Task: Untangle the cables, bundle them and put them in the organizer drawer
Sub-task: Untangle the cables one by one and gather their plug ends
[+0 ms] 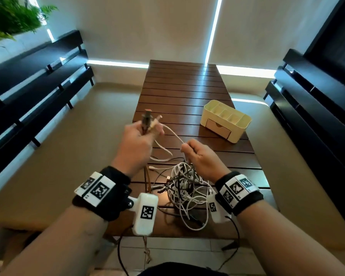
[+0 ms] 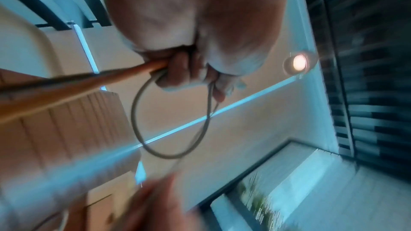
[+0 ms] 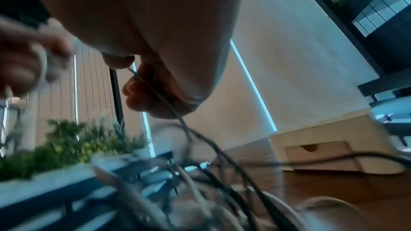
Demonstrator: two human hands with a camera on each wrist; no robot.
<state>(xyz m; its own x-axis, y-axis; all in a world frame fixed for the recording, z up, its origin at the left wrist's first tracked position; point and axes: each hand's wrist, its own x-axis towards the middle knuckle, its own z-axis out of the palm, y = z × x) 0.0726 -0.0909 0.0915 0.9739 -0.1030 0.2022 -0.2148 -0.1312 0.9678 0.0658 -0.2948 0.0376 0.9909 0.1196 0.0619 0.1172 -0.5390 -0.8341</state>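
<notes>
Head view: left hand (image 1: 136, 136) raised above the table (image 1: 187, 84), fingers curled round a bunch of plug ends (image 1: 147, 120), brown and white, that stick up past the knuckles. Right hand (image 1: 199, 154) at 3 o'clock of the left, pinching 1 white cable (image 1: 172, 133) between thumb and fingertips. That cable runs from the left fist across to the right pinch in a shallow arc

Tangle (image 1: 184, 188) of white and dark leads lies at 6 o'clock of both hands, on the near end of the table. Judgement: the left hand anchors the freed ends so they cannot slip back, while the right feeds 1 strand out of the knot

Left wrist view: fingers closed on an orange-brown lead (image 2: 89, 83) plus a grey loop (image 2: 171, 147) hanging below; blurred. Right wrist view: thin strand (image 3: 155, 92) passes through the closed fingers down into the heap

Organizer (image 1: 226, 119) stands at 1 o'clock of the hands, well apart from the tangle, its drawer (image 1: 218, 128) shut and facing the person. Nothing bundled yet; task is early
</notes>
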